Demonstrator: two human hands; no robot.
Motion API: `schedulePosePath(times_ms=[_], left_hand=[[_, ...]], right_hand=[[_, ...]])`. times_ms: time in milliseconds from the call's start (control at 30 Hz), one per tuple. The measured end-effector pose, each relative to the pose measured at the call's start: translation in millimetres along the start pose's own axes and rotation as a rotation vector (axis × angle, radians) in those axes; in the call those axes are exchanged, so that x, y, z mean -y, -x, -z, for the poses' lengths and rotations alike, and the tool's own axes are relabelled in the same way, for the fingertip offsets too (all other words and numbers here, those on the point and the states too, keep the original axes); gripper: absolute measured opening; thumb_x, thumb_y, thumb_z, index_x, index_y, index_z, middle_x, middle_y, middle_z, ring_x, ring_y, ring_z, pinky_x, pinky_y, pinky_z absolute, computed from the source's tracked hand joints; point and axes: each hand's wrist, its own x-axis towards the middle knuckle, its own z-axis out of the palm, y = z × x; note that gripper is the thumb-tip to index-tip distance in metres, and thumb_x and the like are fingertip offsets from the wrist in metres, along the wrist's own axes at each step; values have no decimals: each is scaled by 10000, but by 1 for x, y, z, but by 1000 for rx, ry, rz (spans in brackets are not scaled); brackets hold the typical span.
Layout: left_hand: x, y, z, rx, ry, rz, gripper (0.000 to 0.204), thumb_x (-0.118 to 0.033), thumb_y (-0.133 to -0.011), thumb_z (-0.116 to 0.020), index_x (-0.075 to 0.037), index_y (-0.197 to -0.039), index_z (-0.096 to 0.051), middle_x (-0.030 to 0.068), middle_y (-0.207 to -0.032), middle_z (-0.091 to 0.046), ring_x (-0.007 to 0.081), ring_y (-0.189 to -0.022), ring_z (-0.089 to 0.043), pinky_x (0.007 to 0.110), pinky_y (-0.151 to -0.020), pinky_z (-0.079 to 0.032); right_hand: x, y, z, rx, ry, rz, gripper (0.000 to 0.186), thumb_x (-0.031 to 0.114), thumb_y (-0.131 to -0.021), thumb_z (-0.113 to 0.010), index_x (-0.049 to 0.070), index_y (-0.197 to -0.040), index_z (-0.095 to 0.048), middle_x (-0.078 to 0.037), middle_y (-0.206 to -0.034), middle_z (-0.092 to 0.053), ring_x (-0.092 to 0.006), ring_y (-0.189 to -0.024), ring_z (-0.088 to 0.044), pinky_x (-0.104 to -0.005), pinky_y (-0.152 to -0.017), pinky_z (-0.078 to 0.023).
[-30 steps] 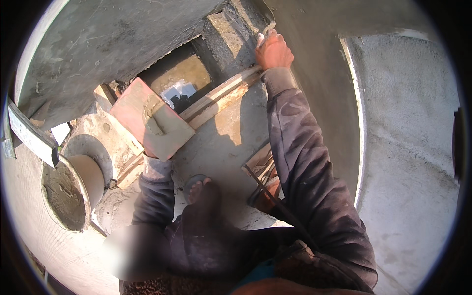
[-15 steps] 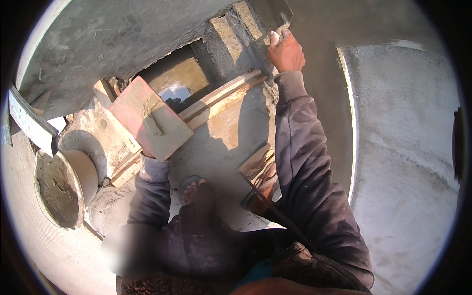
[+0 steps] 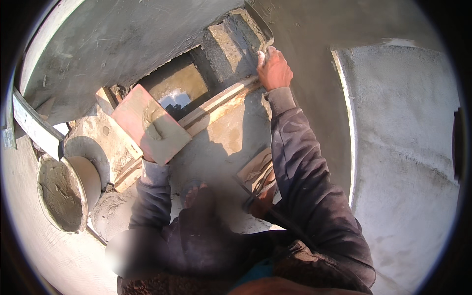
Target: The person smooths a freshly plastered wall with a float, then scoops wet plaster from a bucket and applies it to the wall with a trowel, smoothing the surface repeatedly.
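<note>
right hand grips a trowel at the far wall, left hand is under a mortar board

the right hand (image 3: 275,69) is stretched to the far side of the scene, with its fingers closed round the handle of a trowel (image 3: 260,23). the metal blade shows as a thin dark strip, beside the smooth grey wall (image 3: 314,108), and a rough ledge (image 3: 224,42) is just to the left of it.

the left hand (image 3: 149,158) is below the near corner of a reddish square board (image 3: 135,109). this hand is mostly hidden, so i cannot tell how its fingers are closed. the board is left of the middle and tilted in the view, and on its face lies a small patch of grey mortar (image 3: 153,124).

a wooden beam (image 3: 219,105) runs from behind the board toward the right hand. on the far side of the beam there is a rectangular opening (image 3: 196,81) with a bright reflection inside.

at the left, well apart from the right hand, stands a pale bucket (image 3: 88,181) with grey mortar inside. a long pale bar (image 3: 38,125) reaches to the far edge of its rim. at the near side are the person's feet, one of them blurred.
</note>
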Motion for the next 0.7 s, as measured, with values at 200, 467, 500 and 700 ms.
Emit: schedulePosePath(times_ms=[200, 467, 500, 700], left_hand=[[3, 1, -11, 2, 400, 13, 482, -146, -1020, -601, -27, -1470, -473, 99, -1302, -620, 212, -1129, -646, 338, -910, -574], [26, 4, -9, 11, 720, 103, 442, -140, -1017, -604, -17, -1432, -515, 95, -1302, -620, 209, -1123, -644, 338, -928, -564], [23, 6, -8, 4, 672, 89, 441, -139, -1017, -603, -16, -1432, -515, 96, -1302, -620, 209, -1124, -644, 338, -928, -564], [13, 7, -6, -25, 565, 40, 434, -127, -1018, -600, -11, -1428, -516, 102, -1304, -620, 212, -1127, -644, 336, -931, -564]], right_hand=[[1, -14, -10, 9, 5, -106, 368, 383, -1009, -576, 94, -1232, -616, -177, -1139, -677, -419, -988, -704, -540, -832, -562], [14, -27, 24, -103, -60, -120, 356, 378, -1011, -575, 86, -1211, -616, -178, -1157, -686, -425, -1004, -697, -540, -832, -553], [13, -26, 28, -137, -80, -115, 354, 375, -1009, -580, 85, -1206, -620, -180, -1156, -690, -426, -1007, -697, -541, -836, -551], [16, -37, 58, -135, -110, -132, 378, 362, -995, -606, 76, -1239, -641, -195, -1144, -710, -427, -1037, -690, -527, -865, -546]])
